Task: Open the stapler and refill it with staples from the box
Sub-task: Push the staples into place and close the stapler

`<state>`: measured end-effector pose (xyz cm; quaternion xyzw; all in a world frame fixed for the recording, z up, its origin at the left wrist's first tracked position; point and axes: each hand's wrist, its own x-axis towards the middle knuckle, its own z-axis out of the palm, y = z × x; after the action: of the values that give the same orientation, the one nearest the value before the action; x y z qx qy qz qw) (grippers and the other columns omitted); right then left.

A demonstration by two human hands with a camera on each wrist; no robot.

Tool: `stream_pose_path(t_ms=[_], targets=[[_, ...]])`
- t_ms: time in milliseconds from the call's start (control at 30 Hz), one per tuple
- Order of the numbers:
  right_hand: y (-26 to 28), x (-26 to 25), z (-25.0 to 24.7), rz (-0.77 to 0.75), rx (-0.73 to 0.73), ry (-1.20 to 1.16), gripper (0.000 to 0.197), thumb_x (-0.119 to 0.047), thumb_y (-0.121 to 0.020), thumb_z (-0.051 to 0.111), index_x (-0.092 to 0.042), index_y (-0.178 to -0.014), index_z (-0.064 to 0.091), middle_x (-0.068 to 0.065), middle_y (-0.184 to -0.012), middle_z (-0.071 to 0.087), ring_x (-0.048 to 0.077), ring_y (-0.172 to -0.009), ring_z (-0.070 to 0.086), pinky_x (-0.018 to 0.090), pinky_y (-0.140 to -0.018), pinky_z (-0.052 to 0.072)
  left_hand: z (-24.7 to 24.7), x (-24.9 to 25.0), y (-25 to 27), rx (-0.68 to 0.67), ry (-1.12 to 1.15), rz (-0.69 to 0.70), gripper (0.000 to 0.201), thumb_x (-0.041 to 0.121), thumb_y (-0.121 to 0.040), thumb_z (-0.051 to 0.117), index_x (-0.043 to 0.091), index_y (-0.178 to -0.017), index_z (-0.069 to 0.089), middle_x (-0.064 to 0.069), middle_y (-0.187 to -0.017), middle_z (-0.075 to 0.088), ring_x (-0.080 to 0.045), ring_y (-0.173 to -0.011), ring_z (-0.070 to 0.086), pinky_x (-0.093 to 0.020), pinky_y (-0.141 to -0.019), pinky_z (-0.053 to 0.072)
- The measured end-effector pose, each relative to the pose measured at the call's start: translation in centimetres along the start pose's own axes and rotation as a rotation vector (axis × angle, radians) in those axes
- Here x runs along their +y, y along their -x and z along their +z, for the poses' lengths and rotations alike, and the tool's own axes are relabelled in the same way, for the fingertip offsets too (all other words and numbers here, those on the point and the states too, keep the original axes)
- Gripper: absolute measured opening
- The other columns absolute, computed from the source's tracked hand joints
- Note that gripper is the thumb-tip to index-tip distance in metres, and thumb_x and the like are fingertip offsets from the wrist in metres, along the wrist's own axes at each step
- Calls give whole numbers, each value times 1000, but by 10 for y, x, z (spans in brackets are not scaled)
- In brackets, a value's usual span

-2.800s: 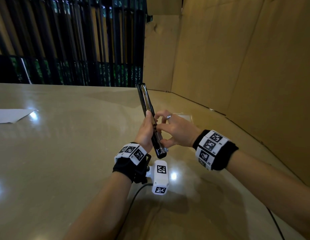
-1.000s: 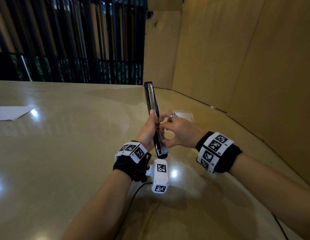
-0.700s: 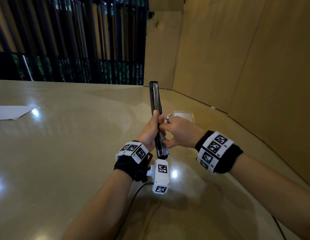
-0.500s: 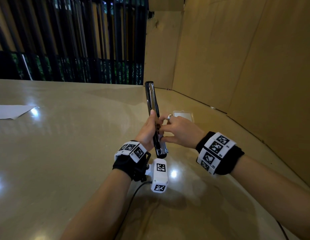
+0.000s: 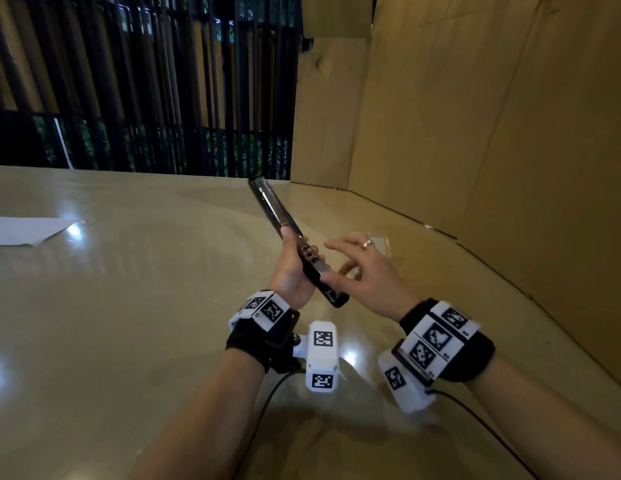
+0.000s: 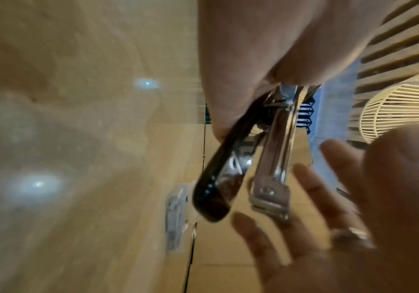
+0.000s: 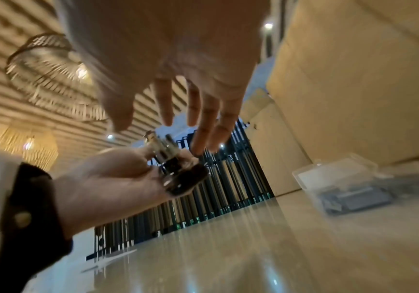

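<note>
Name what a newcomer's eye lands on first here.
The black and chrome stapler, swung open and held tilted above the table by the left hand. Next, the right hand just beside it, fingers spread and holding nothing. Behind that hand, a clear plastic staple box lies on the table near the cardboard wall.
</note>
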<state>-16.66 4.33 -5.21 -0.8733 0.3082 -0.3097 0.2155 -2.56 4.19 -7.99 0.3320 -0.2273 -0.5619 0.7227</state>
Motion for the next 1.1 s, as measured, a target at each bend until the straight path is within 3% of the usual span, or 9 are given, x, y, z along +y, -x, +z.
stream_pose_path(t_ms=[133,233,300,400,533,700,900,1000,1100], targets=[[-5,2,6,58,-61,134,52,-22,-79,69,-20,-128,52,2,-107,52,9,-92,46,15,-75,36,3,-1,-2,-1,141,52,46,58,-93,23,17,-80,41,0,-64,37,-15,-58,41,-30,-64,42],[-10,5,7,99,17,125,31,-17,-83,64,-12,-113,65,8,-96,59,13,-80,49,11,-66,39,-4,-5,-9,33,57,52,51,56,-94,22,14,-116,42,-6,-71,44,-19,-63,50,-35,-59,49],[-11,7,8,148,14,48,28,-16,-84,63,-10,-111,66,14,-101,61,17,-71,53,16,-62,49,-11,-7,-14,49,-2,27,70,59,-92,27,11,-143,25,-11,-85,46,-24,-74,53,-35,-60,57],[-11,9,11,194,41,-85,30,-14,-84,63,-8,-114,65,16,-104,66,15,-57,56,9,-46,47,-18,-8,-19,58,-2,12,84,66,-83,39,12,-146,20,-15,-108,48,-31,-93,56,-40,-63,59],[-15,17,9,245,74,-137,38,-17,-84,65,-8,-120,61,12,-95,67,17,-56,57,18,-55,47,-11,-3,-10,25,38,-23,105,81,-69,37,16,-150,21,-25,-151,31,-42,-130,44,-54,-78,53],[-17,26,10,247,83,-158,39,-17,-83,66,-7,-120,61,16,-106,68,13,-64,57,21,-60,48,-12,4,-7,-43,164,-101,91,74,-81,-1,20,-152,16,-24,-153,28,-45,-132,39,-60,-91,38],[-19,25,9,240,121,-287,44,-13,-83,65,-9,-126,54,10,-102,62,17,-66,58,11,-50,48,-10,6,-4,-9,65,-59,62,50,-96,32,2,-134,39,-25,-111,57,-33,-99,59,-45,-73,54],[-18,25,8,243,152,-405,61,-6,-81,67,-16,-135,41,5,-99,56,21,-80,60,15,-55,53,-10,6,-5,13,97,-4,11,21,-97,45,11,-100,44,-16,-103,56,-29,-92,58,-46,-73,53],[-15,24,4,160,119,-429,74,-5,-79,68,-34,-137,33,-4,-103,51,23,-82,59,28,-68,55,-8,6,-6,33,115,13,12,8,-96,46,17,-90,40,-9,-94,54,-25,-86,57,-48,-75,50]])
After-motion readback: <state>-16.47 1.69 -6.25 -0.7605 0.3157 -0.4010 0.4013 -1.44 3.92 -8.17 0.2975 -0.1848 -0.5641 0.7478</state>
